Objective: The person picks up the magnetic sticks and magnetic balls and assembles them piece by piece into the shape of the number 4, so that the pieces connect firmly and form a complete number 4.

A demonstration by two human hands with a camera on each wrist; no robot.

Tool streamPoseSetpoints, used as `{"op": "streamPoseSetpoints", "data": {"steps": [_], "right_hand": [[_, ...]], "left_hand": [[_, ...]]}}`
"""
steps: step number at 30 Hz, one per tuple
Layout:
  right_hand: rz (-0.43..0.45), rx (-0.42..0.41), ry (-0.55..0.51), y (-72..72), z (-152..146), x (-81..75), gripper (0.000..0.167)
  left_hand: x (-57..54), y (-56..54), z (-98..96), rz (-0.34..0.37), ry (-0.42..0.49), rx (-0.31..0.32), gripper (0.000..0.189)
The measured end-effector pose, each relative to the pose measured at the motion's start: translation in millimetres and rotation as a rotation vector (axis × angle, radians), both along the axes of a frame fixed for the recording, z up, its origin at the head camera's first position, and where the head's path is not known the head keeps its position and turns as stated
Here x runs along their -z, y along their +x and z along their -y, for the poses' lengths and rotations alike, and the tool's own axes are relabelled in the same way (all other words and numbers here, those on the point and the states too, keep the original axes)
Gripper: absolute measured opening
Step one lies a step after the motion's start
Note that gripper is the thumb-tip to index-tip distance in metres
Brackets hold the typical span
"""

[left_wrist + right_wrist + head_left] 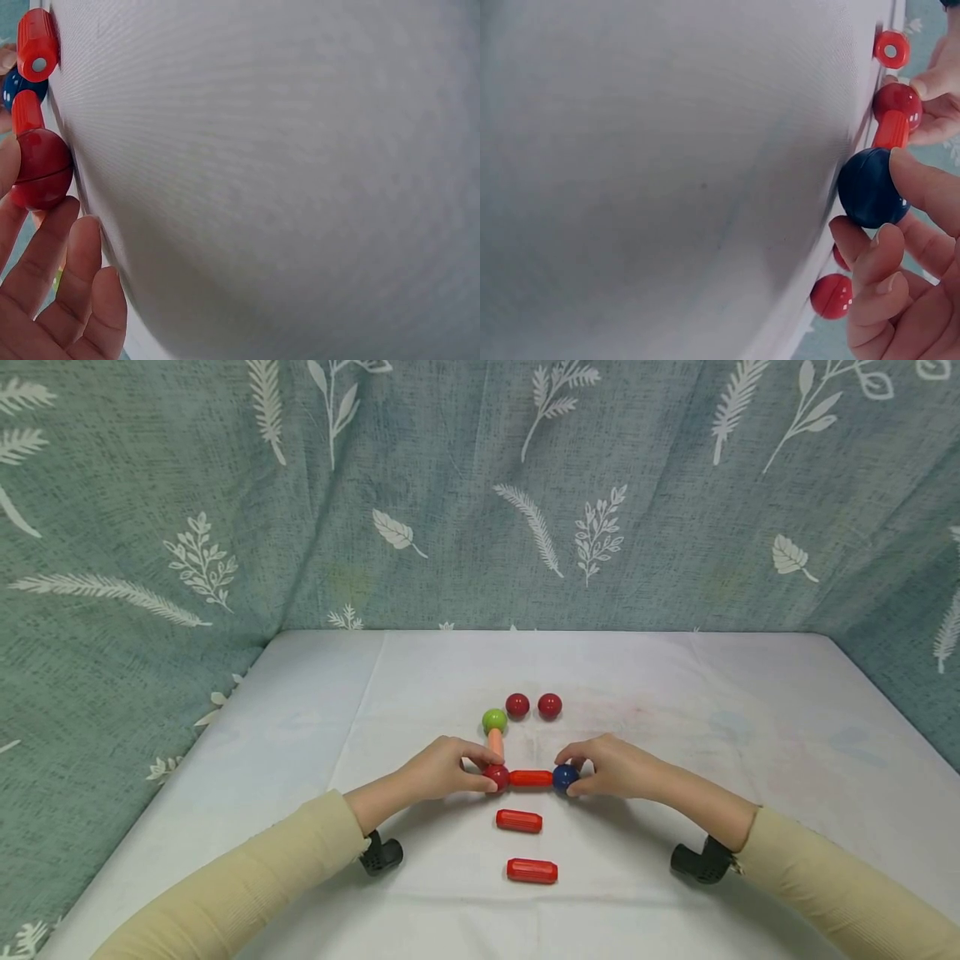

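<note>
Grip of left hand (441,768) pinching red ball (497,777), right hand (621,767) pinching blue ball (565,777), red rod (531,778) between them

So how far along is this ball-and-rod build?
Done, it seems: the green ball meets a peach rod. In hand: the left hand pinches a red ball, the right hand a dark blue ball, a red rod spanning between. Remaining, probably: two loose red rods and two loose red balls.

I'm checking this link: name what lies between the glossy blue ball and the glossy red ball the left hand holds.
A ridged red rod lies between the blue ball and red ball, in the head view.
</note>
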State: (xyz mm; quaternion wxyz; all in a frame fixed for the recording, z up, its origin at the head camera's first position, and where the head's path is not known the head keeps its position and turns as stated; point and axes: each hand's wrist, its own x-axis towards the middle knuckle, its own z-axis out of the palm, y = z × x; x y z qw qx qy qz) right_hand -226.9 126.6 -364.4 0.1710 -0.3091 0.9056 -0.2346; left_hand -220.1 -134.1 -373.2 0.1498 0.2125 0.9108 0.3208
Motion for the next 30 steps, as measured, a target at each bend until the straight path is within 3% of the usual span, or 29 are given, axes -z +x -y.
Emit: {"op": "streamPoseSetpoints", "data": {"steps": [7,14,22,30], "right_hand": [[-0.032,0.032,-0.008,0.4,-2.1,-12.2,0.038],[-0.102,-0.027,-0.041,16.0,6.5,-24.5,0.035],[-0.092,-0.126,-0.058,36.3,30.8,-15.1,0.029],[-0.115,-0.119,0.021,39.9,47.8,-3.2,0.022]], "left_hand": [[-0.6,-0.8,-0.5,-0.003,0.006,0.013,0.032],[-0.4,-1.6,1.7,-0.008,0.005,0.024,0.033],[-1.0,-1.2,2.2,-0.016,-0.005,0.023,0.032],[0.5,-1.6,1.8,-0.005,0.002,0.02,0.032]]}}
